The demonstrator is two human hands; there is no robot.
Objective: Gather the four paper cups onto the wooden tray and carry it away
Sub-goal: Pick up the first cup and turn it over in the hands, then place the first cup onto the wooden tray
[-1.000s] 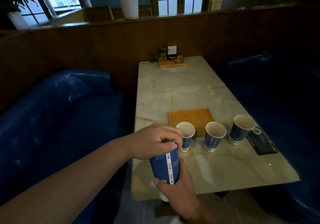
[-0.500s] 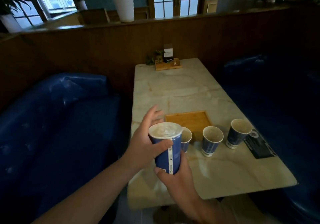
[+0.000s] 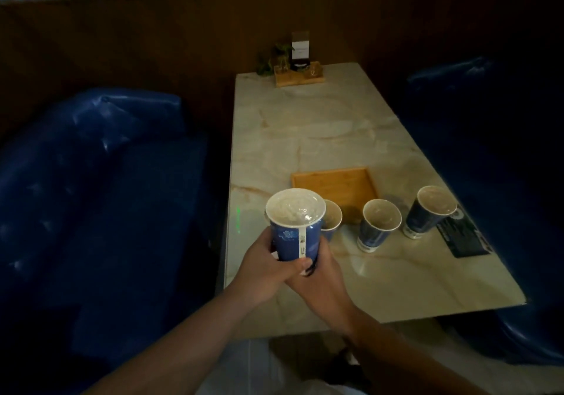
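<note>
A tall blue paper cup (image 3: 294, 230) with a clear sealed top is held upright above the table's near left edge. My left hand (image 3: 268, 265) wraps its lower left side, and my right hand (image 3: 320, 272) supports its base from below. Three open blue paper cups stand in a row on the table: one (image 3: 332, 219) partly hidden behind the held cup, one (image 3: 378, 223) in the middle, one (image 3: 430, 210) to the right. The wooden tray (image 3: 335, 185) lies bare just behind them.
The marble table (image 3: 320, 132) runs away from me between two blue padded benches (image 3: 100, 181). A dark card (image 3: 464, 237) lies right of the cups. A small wooden stand with a plant and sign (image 3: 297, 69) sits at the far end against a wood-panelled wall.
My left hand came off the cup's top and slid down to grip its lower side. The cup rose and moved slightly forward, and my view tilted downward.
</note>
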